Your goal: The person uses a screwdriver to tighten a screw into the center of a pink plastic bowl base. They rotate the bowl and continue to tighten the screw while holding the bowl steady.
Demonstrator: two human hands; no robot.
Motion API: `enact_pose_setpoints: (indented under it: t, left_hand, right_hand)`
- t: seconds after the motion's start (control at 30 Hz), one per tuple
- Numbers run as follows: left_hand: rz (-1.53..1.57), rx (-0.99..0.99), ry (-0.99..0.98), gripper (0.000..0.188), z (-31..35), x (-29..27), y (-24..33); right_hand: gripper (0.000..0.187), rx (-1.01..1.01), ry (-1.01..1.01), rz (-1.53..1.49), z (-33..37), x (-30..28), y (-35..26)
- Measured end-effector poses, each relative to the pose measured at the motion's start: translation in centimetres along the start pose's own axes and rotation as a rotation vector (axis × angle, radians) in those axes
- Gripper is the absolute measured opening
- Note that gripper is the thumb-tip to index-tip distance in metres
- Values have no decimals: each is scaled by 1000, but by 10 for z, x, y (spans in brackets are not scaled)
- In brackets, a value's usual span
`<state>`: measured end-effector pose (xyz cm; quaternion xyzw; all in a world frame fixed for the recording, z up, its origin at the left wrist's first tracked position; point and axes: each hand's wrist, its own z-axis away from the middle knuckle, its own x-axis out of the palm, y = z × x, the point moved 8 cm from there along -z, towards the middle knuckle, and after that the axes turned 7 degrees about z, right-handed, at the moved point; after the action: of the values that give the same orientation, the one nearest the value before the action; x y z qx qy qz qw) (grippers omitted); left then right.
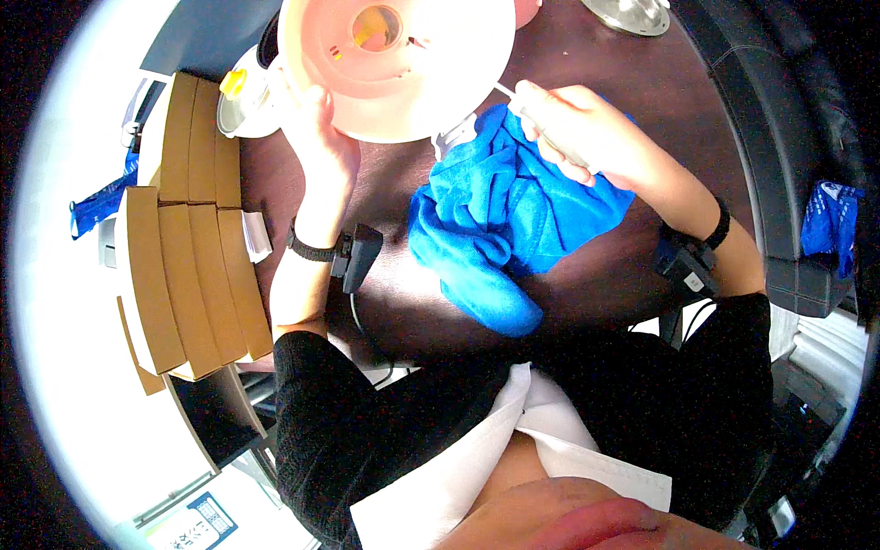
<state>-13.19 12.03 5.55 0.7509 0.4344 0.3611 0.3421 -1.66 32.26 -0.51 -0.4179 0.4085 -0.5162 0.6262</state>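
Dark-brown tabletop [660, 73] spreads across a bright workroom, flanked by a black padded seat [752, 110] on the right and stacked cardboard boxes [174, 284] on the left. Across its middle lies a crumpled blue towel [522, 202]; farther off and slightly left, a pink bowl-shaped plastic housing [403, 78] with a round central opening turns its hollow face toward the person. At the housing's left rim, the left hand [316, 137] grips with the thumb forward, its other fingers partly lost in glare. Over the towel, the right hand [587, 128] has its fingers wrapped around the handle of a screwdriver-like tool [561, 137]. A shiny metal disc [632, 14] rests at the far right, a pale dish-like part [243, 117] with a small yellow knob [233, 85] at the far left. Thinnest of all, the tool's shaft points at the housing's right rim; whether its tip touches cannot be told. With only one hand seen steadying it, the curved housing could swivel under a push from the right, and a slipping shaft could scratch the plastic or jab toward the left hand. Loose towel folds could also snag the tool hand.
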Motion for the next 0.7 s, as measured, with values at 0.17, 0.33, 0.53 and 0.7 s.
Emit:
enact_pose_setpoints:
  t: [0.17,0.33,0.53,0.7]
  left_hand:
    - [21,3,11,58,0,5,0]
    - [13,30,-3,54,-1,4,2]
    - [54,-5,6,57,1,10,1]
    - [-43,74,-17,58,3,11,4]
  right_hand:
    - [45,24,-20,-2,2,0,0]
    - [46,50,-9,25,4,0,1]
    - [43,44,-35,-6,2,0,5]
    - [48,47,-59,-32,3,2,6]
